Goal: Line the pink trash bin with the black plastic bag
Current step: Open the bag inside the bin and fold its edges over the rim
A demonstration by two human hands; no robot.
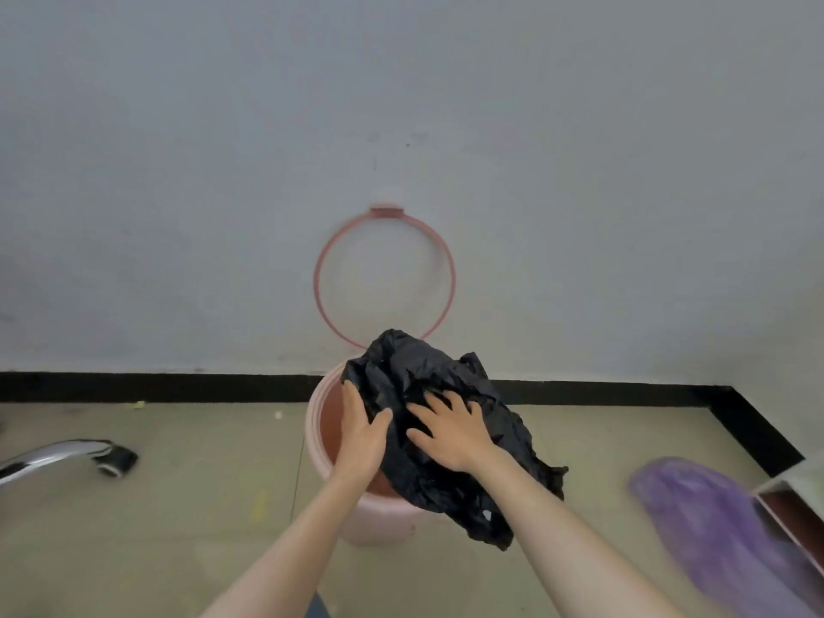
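Observation:
The pink trash bin stands on the floor against the wall, seen from above with its dark reddish inside showing on the left. A crumpled black plastic bag lies bunched over the bin's opening and hangs down over its right front side. My left hand grips the bag's left edge above the bin's mouth. My right hand lies on top of the bag with fingers spread, pressing on it. A pink ring, hinged at its top, leans upright against the wall behind the bin.
A grey wall with a black baseboard runs behind the bin. A chrome chair leg with a black caster sits at the left. A blurred purple object and a white-edged piece of furniture are at the right.

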